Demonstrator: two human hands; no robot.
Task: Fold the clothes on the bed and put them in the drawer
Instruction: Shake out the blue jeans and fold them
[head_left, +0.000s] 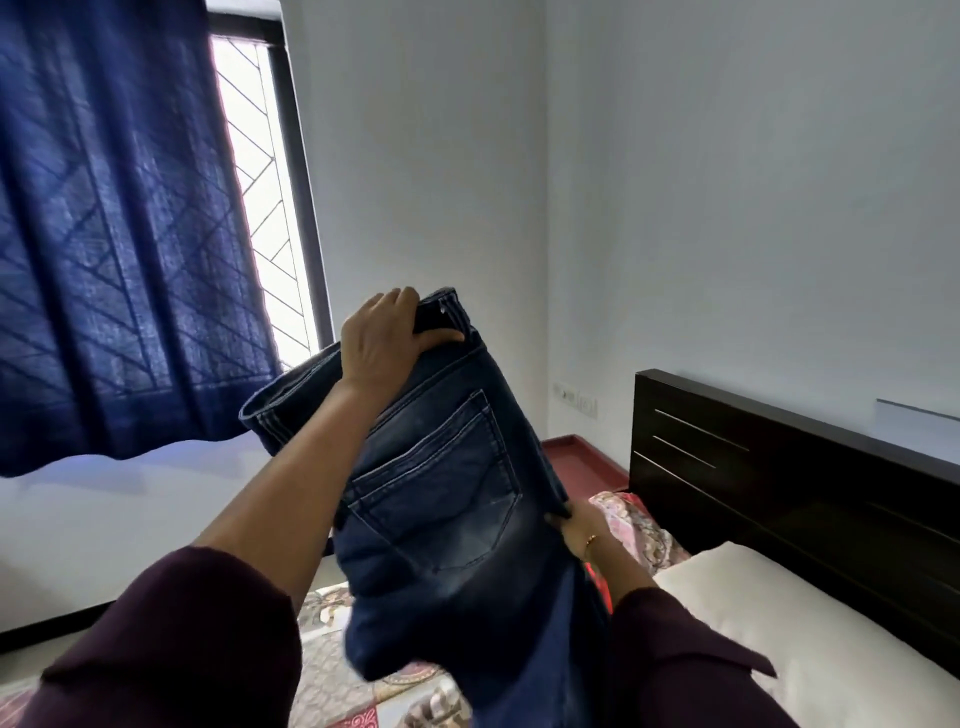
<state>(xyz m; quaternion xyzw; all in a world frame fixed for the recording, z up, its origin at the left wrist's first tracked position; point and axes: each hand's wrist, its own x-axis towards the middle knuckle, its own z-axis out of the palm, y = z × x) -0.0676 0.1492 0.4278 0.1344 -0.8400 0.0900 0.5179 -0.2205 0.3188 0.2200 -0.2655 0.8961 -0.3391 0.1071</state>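
A pair of dark blue jeans (441, 499) hangs in the air above the bed, back pocket facing me, one cuff folded up at the left. My left hand (382, 340) grips the waistband at the top, thumb on the near side. My right hand (579, 525), with a thin bracelet at the wrist, holds the right edge of the jeans lower down; its fingers are mostly hidden behind the denim. Both arms wear dark maroon sleeves.
The bed's patterned cover (343, 675) lies below the jeans. A white pillow (810, 639) and a floral cloth (639, 525) lie by the dark wooden headboard (779, 493). A blue curtain (114, 234) hangs over the window at the left. No drawer is in view.
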